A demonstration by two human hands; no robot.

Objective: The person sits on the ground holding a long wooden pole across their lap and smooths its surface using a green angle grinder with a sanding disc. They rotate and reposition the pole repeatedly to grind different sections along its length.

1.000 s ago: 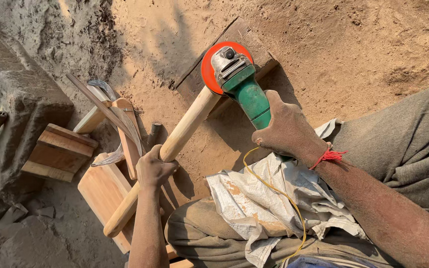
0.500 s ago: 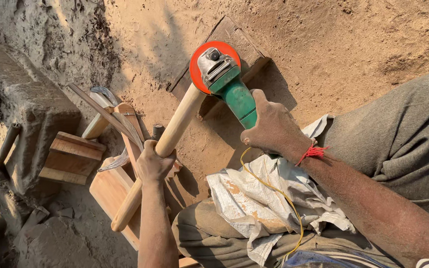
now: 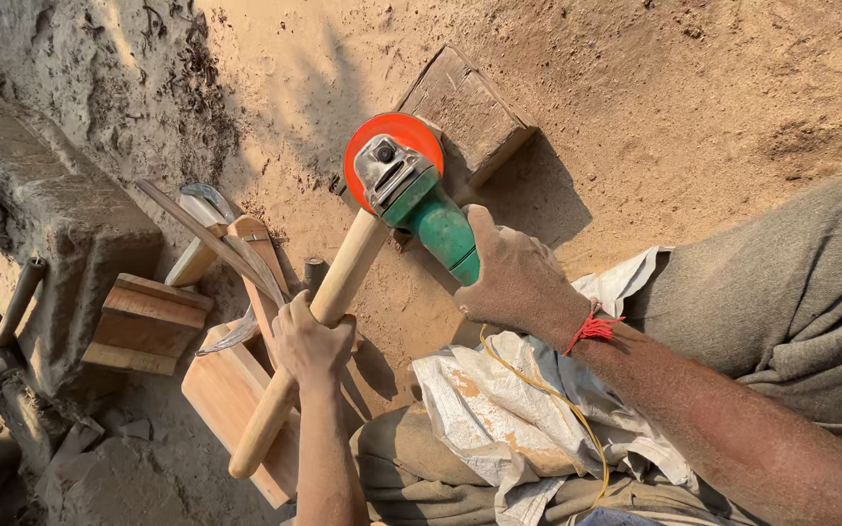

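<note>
The person sits on sandy ground w/ a white woven sack (image 3: 528,429) across the lap. The left hand (image 3: 312,341) is closed tight round a long round wooden handle (image 3: 328,312), near its middle, holding it slanted so its top end points up & away. The right hand (image 3: 516,282) is wrapped round the green body of a power grinder (image 3: 419,200) w/ an orange disc (image 3: 397,141). A red thread (image 3: 592,328) is tied at that wrist, & a thin yellow cord (image 3: 548,399) runs from the tool down over the sack.

The disc sits right at the top end of the handle, touching it or just about; can't tell for sure. It looks like the sanding or shaping step, on the end of the stick. The next bit likely needs the left hand to turn the stick slowly while the right hand keeps the disc flat & steady on the wood.

Behind the disc lies an old dark wood block (image 3: 465,112) on the sand. To the left are a few pale wood blocks (image 3: 148,321) & a thin curved metal blade (image 3: 211,239) beside a mud wall (image 3: 60,214).

No real box or bowl shows here. The sack is only spread out flat, w/ nothing seen in it.
</note>
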